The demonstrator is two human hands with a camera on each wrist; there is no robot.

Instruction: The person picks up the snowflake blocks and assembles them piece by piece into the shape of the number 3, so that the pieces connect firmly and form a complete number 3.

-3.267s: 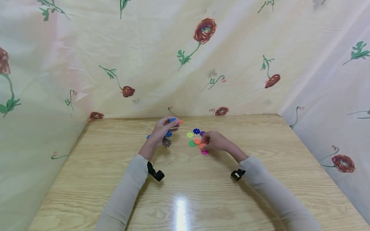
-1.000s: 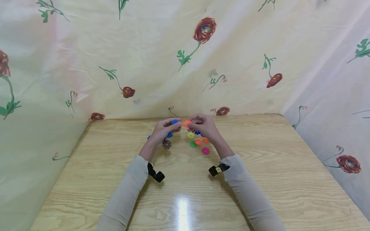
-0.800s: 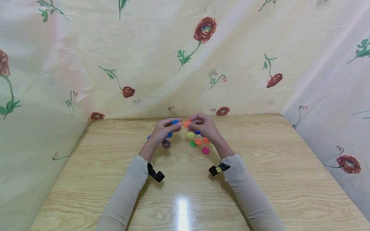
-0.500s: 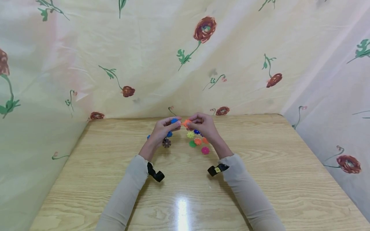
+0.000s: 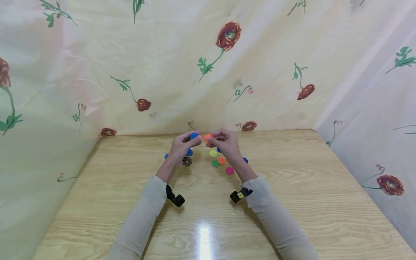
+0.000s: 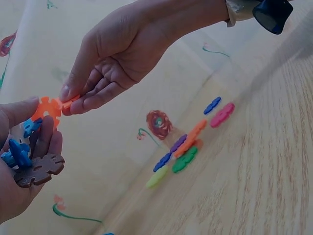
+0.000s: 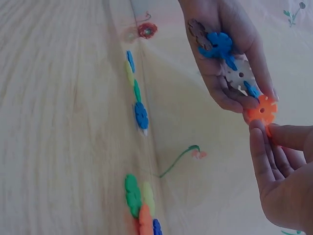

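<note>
My left hand (image 5: 181, 147) holds a chain of notched, flower-shaped interlocking discs. In the left wrist view a brown disc (image 6: 41, 170) and a blue disc (image 6: 20, 154) lie against the palm. A white disc (image 7: 239, 74) shows in the right wrist view. At the chain's end, an orange disc (image 7: 262, 110) is between the left thumb and fingers. My right hand (image 5: 227, 144) pinches a second orange disc (image 6: 72, 101), turned crosswise and meeting the first at its edge. Whether their slots are engaged I cannot tell. Both hands are raised above the table.
On the wooden table (image 5: 208, 202) lie loose discs: yellow (image 5: 213, 153), green (image 5: 216, 163), orange (image 5: 221, 160) and magenta (image 5: 229, 170). A dark blue disc (image 5: 245, 159) sits right of the right forearm. A blue disc (image 5: 166, 156) lies by the left wrist. Floral cloth (image 5: 175, 72) hangs behind.
My right hand has left the loose discs, carrying an orange disc up and leftward to the left hand's chain. Over the last second both hands stay nearly in place.
</note>
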